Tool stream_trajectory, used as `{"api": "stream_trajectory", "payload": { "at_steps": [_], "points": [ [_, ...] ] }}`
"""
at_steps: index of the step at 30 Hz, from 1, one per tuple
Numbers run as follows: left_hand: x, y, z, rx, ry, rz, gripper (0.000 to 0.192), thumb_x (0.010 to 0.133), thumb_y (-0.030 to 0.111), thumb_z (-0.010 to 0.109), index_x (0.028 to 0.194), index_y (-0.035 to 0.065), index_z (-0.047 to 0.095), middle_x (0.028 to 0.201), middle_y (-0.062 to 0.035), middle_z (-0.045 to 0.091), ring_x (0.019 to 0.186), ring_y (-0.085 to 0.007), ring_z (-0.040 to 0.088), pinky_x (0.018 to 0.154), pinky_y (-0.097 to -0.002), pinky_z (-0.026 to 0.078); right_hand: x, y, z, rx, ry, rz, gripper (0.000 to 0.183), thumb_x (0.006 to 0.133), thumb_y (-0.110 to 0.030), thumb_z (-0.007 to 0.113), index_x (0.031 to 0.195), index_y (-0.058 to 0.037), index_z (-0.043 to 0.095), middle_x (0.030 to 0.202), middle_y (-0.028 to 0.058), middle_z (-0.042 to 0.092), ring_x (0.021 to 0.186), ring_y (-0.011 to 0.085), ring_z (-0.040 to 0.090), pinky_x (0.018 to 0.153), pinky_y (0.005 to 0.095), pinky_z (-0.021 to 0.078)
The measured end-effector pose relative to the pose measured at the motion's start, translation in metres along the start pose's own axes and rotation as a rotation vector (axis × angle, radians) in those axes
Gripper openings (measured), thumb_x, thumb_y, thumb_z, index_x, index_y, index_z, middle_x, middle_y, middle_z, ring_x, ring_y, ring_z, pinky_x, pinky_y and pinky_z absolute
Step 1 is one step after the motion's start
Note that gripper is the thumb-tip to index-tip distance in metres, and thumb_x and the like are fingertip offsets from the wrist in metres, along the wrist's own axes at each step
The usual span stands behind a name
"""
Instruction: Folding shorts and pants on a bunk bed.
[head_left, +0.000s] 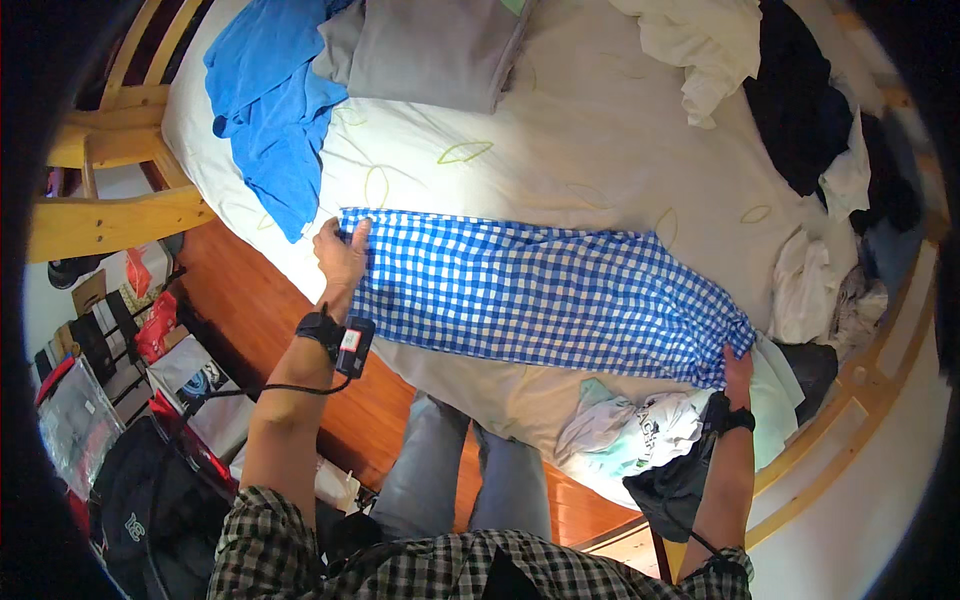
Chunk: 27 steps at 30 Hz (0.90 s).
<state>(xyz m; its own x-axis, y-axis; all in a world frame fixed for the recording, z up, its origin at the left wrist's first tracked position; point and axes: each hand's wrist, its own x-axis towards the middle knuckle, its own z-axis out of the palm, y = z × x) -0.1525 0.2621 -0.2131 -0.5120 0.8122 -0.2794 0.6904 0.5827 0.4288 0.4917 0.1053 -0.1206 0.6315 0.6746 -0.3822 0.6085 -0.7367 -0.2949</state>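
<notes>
A blue-and-white checked cloth (517, 292), perhaps a folded garment, lies stretched lengthwise across the bed in front of me. At its left end, my left hand (341, 255) pinches the edge, with the thumb on top and the fingers mostly hidden. My right hand (738, 375) grips the other end, where the fabric narrows into bunched creases. Between the two ends the cloth is fairly flat, with small ripples along its upper edge. Both my wrists carry black straps, and the left one also bears a small black device (355, 347) with a cable.
The bed sheet (570, 165) has leaf outlines. Around it lie a blue garment (277, 112), folded grey fabric (435, 56), white cloth (712, 52), dark clothing (795, 105) and a crumpled printed plastic bag (660, 431). Wooden bed rails (862, 390) border the right; a black backpack (150, 502) stands lower left.
</notes>
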Motion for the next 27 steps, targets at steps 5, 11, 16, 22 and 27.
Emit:
{"api": "stream_trajectory", "payload": {
  "at_steps": [5,11,16,22,27],
  "points": [
    [0.011,0.031,0.002,0.050,0.165,0.826,0.038,0.064,0.027,0.065,0.094,0.0070,0.054,0.091,-0.0118,0.051,0.086,-0.0301,0.046,0.076,-0.0388,0.036,-0.005,-0.023,-0.010,0.108,-0.035,0.101,0.054,0.073,-0.028,0.059,0.115,0.0021,0.041,0.112,0.0168,0.049,0.101,0.0258,0.048,0.085,0.0308,0.0376],
    [0.033,0.016,-0.003,-0.043,-0.021,0.452,0.029,0.070,0.027,0.061,0.084,0.0018,0.055,0.086,-0.0142,0.052,0.083,-0.0302,0.047,0.066,-0.0371,0.040,-0.006,-0.031,-0.015,-0.085,-0.058,0.181,0.057,0.073,-0.033,0.057,0.115,0.0026,0.042,0.110,0.0158,0.050,0.099,0.0244,0.049,0.084,0.0309,0.0379],
    [-0.017,-0.032,-0.009,0.176,-0.046,0.132,0.060,0.064,0.045,0.065,0.099,-0.0002,0.046,0.089,-0.0196,0.048,0.087,-0.0336,0.045,0.073,-0.0411,0.039,-0.005,-0.019,-0.007,0.032,-0.026,0.097,0.058,0.074,-0.035,0.056,0.115,0.0041,0.041,0.112,0.0171,0.048,0.102,0.0257,0.047,0.086,0.0320,0.0361],
    [-0.031,-0.037,-0.013,0.111,-0.317,0.032,0.045,0.066,0.035,0.066,0.086,-0.0035,0.053,0.085,-0.0167,0.052,0.077,-0.0276,0.052,0.069,-0.0367,0.042,-0.028,-0.051,-0.018,0.153,0.078,0.000,0.054,0.078,-0.027,0.052,0.118,0.0061,0.035,0.117,0.0188,0.043,0.104,0.0252,0.044,0.089,0.0302,0.0334],
    [-0.031,-0.026,-0.019,-0.201,-0.413,-0.118,0.042,0.069,0.020,0.064,0.097,-0.0066,0.049,0.088,-0.0166,0.058,0.076,-0.0246,0.057,0.071,-0.0306,0.045,-0.077,-0.142,-0.018,0.243,0.099,-0.102,0.042,0.079,-0.022,0.053,0.110,0.0039,0.042,0.103,0.0127,0.052,0.090,0.0185,0.050,0.081,0.0279,0.0378]
  ]
}}
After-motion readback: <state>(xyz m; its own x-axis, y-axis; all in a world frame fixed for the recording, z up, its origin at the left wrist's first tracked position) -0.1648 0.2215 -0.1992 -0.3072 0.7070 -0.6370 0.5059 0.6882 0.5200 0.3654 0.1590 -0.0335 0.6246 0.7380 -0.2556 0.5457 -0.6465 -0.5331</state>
